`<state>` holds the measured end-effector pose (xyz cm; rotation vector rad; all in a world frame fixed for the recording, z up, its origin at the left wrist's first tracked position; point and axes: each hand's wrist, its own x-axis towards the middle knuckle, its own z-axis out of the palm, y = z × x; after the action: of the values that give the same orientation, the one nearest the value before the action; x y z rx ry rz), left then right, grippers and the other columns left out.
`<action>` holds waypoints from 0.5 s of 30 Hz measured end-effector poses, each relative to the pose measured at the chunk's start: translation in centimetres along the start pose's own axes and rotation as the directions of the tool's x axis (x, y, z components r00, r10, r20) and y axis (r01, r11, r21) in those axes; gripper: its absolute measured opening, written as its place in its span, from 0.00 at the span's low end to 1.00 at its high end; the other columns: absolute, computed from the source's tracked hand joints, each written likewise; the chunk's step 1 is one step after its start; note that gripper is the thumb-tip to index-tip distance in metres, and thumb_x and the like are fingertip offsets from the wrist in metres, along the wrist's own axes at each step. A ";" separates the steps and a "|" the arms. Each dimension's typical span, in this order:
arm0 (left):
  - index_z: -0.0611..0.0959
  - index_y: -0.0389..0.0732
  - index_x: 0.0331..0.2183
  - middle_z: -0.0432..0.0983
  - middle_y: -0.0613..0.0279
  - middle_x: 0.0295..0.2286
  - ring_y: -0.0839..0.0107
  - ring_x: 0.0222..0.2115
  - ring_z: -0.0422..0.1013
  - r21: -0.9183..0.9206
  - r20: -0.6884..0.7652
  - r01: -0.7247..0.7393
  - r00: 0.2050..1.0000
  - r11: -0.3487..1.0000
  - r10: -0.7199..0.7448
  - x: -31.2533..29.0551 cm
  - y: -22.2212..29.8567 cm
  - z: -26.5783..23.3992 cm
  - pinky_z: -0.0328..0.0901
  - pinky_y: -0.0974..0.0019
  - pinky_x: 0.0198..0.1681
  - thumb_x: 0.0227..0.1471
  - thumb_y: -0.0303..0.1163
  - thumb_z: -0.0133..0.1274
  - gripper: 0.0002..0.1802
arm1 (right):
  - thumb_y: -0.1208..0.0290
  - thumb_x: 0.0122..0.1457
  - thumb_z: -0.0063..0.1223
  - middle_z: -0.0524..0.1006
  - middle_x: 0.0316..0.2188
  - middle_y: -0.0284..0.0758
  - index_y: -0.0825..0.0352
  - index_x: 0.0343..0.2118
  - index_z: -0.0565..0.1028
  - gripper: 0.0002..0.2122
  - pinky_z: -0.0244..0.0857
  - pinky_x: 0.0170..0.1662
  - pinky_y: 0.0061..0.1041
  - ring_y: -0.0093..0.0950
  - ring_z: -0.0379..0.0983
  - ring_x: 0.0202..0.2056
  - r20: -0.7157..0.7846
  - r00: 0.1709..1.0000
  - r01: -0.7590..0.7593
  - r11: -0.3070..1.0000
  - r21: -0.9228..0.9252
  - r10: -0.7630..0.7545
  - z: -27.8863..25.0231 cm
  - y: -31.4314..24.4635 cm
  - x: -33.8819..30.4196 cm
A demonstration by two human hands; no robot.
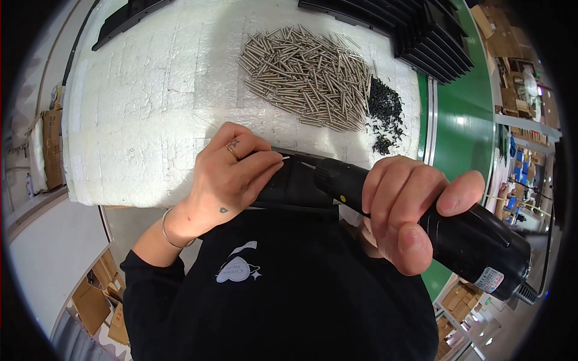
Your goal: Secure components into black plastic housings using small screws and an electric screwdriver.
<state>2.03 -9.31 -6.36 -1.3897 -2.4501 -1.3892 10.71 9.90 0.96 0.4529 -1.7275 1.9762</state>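
Observation:
My right hand is wrapped round a black electric screwdriver, whose cord leaves the rear end at the right. Its thin metal bit points left, over a dark black part lying along the near edge of the white foam surface, close to my body. At the left of that part, my left hand is closed, thumb and forefinger pinched. A tiny pale tip shows at these fingertips, just short of the bit; what it belongs to is hidden.
Beyond my hands lies a big heap of silver metal pins on the foam. Small black screws are piled at its right. Black ribbed parts are stacked at the far right, and a black bar lies far left.

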 end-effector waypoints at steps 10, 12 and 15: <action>0.82 0.38 0.26 0.76 0.63 0.28 0.62 0.32 0.70 -0.059 -0.029 0.020 0.999 0.998 -0.022 0.0 -0.5 0.2 0.67 0.65 0.34 0.34 0.20 0.64 0.11 | 0.77 0.49 0.51 0.68 0.19 0.26 0.57 0.43 0.59 0.19 0.63 0.22 0.20 0.19 0.64 0.14 0.048 0.999 -0.014 1.000 -0.014 0.015 0.4 0.6 0.4; 0.82 0.38 0.26 0.77 0.64 0.29 0.62 0.33 0.71 -0.038 -0.034 -0.010 0.999 0.999 0.009 0.0 -0.6 0.2 0.69 0.66 0.31 0.34 0.21 0.64 0.10 | 0.77 0.49 0.51 0.67 0.18 0.25 0.57 0.43 0.59 0.19 0.63 0.23 0.20 0.19 0.64 0.14 0.040 0.999 -0.022 1.000 -0.018 0.023 0.5 0.9 0.4; 0.82 0.38 0.26 0.77 0.65 0.29 0.63 0.32 0.71 -0.052 -0.033 0.004 0.999 0.999 -0.006 -0.1 -0.7 0.1 0.68 0.66 0.31 0.34 0.21 0.64 0.10 | 0.76 0.49 0.51 0.67 0.17 0.25 0.57 0.43 0.59 0.19 0.63 0.22 0.20 0.19 0.63 0.13 0.060 0.998 -0.004 0.999 -0.033 0.006 0.9 1.2 0.4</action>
<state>1.68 -9.41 -6.94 -1.3590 -2.4157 -1.4750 9.62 8.97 0.31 0.5020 -1.7966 1.9528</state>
